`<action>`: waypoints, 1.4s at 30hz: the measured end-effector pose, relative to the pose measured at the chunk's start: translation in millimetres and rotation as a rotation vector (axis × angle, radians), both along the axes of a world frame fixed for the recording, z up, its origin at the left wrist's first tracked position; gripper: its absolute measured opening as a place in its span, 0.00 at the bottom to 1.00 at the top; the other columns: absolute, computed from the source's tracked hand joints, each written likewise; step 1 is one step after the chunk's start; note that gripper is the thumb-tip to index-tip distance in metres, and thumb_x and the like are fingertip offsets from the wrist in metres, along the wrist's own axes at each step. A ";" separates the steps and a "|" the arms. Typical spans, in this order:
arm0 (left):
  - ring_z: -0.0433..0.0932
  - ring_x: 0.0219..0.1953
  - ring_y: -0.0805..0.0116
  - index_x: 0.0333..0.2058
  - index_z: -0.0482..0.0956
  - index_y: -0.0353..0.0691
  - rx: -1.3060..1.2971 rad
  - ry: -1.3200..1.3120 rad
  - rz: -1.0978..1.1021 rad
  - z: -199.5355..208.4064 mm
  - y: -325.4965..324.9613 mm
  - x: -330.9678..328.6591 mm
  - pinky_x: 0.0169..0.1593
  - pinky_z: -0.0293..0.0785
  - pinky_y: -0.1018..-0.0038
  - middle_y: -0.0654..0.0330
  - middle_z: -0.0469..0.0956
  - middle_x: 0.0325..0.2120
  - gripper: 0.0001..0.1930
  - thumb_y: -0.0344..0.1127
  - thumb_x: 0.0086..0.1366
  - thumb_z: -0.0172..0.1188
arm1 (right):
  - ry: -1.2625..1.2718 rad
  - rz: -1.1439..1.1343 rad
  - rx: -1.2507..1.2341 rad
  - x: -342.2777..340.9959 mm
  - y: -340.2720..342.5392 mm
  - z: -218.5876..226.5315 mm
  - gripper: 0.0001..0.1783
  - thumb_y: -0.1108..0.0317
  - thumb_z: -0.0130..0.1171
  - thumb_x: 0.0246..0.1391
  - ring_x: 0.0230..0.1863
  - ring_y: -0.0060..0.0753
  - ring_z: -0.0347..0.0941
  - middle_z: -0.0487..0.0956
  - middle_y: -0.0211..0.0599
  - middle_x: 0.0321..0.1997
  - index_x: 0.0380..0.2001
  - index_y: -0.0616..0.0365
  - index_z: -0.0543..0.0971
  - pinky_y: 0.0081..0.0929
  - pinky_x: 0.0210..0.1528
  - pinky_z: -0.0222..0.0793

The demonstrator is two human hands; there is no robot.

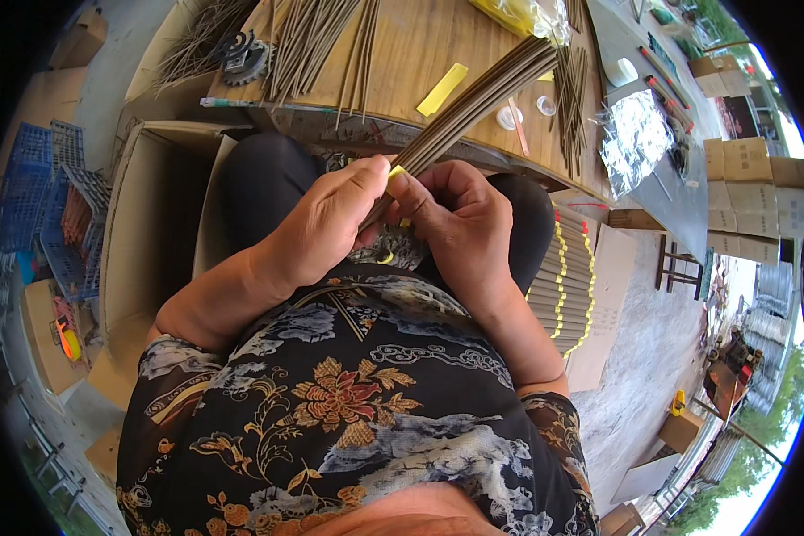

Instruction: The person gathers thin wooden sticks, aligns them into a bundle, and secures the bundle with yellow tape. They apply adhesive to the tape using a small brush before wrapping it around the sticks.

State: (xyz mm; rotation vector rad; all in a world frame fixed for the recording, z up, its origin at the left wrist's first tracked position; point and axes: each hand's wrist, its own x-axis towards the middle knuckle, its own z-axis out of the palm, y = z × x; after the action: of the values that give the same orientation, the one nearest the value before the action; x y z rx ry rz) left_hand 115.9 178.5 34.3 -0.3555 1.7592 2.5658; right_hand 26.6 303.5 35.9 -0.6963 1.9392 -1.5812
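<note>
A thick bundle of thin brown incense sticks slants up and to the right in front of my lap. My left hand is closed around its lower part, thumb on top. A narrow yellow paper band lies around the bundle by the left thumb. My right hand pinches this band between thumb and forefinger, its other fingers curled. How far the band reaches round the back is hidden. A flat yellow paper strip rests on the wooden table beyond the hands.
Loose sticks and a dark toothed metal tool are at the table's left. Crumpled foil lies right. An open cardboard box stands left of my legs; yellow-banded bundles are stacked on the right. Blue crates stand far left.
</note>
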 end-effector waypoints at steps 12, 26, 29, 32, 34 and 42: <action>0.59 0.18 0.85 0.29 0.69 0.38 -0.071 0.008 0.025 -5.1 3.2 -1.8 0.20 0.56 0.88 0.69 0.64 0.17 0.17 0.43 0.67 0.37 | -0.075 0.041 -0.055 -5.3 3.3 0.7 0.12 0.65 0.60 0.47 0.20 0.11 0.63 0.74 0.29 0.17 0.22 0.64 0.72 0.14 0.22 0.61; 0.61 0.17 0.82 0.30 0.69 0.37 0.121 -0.056 0.019 0.9 0.4 -2.0 0.18 0.57 0.87 0.64 0.66 0.18 0.18 0.46 0.66 0.39 | -0.078 0.120 -0.062 -13.0 7.6 7.1 0.12 0.66 0.62 0.46 0.23 0.11 0.64 0.74 0.28 0.19 0.21 0.64 0.72 0.12 0.25 0.63; 0.62 0.17 0.82 0.31 0.69 0.37 0.103 -0.064 0.019 -0.6 0.5 -3.6 0.18 0.58 0.87 0.63 0.67 0.19 0.19 0.47 0.66 0.39 | -0.036 0.077 -0.152 -16.0 5.5 -6.6 0.13 0.66 0.63 0.44 0.23 0.15 0.65 0.74 0.28 0.20 0.20 0.63 0.72 0.15 0.26 0.63; 0.62 0.17 0.82 0.30 0.68 0.37 0.002 -0.062 0.094 -1.3 2.3 -4.7 0.19 0.58 0.87 0.64 0.67 0.19 0.19 0.47 0.66 0.38 | 0.410 -0.080 -0.078 -18.0 -1.0 -8.3 0.12 0.66 0.64 0.42 0.23 0.24 0.67 0.73 0.31 0.19 0.19 0.61 0.71 0.21 0.26 0.64; 0.62 0.17 0.82 0.32 0.69 0.36 -0.100 -0.053 0.146 1.0 4.9 -4.2 0.20 0.58 0.87 0.65 0.67 0.19 0.18 0.46 0.66 0.38 | 0.559 -0.128 0.004 -15.2 -2.9 -4.1 0.12 0.66 0.64 0.40 0.24 0.30 0.67 0.72 0.33 0.19 0.19 0.61 0.72 0.25 0.27 0.64; 0.59 0.19 0.86 0.52 0.63 0.31 -0.554 0.160 0.280 -1.8 15.5 -5.2 0.22 0.57 0.88 0.69 0.65 0.19 0.20 0.39 0.67 0.39 | 0.383 -0.055 -0.040 2.2 3.4 10.7 0.08 0.67 0.59 0.45 0.25 0.37 0.68 0.74 0.39 0.22 0.25 0.61 0.77 0.27 0.29 0.64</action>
State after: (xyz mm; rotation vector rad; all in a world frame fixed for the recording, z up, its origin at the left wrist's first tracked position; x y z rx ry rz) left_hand 110.7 194.0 32.5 -0.4366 2.6452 2.2647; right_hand 28.8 306.9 46.6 -1.0326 2.2162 -1.6139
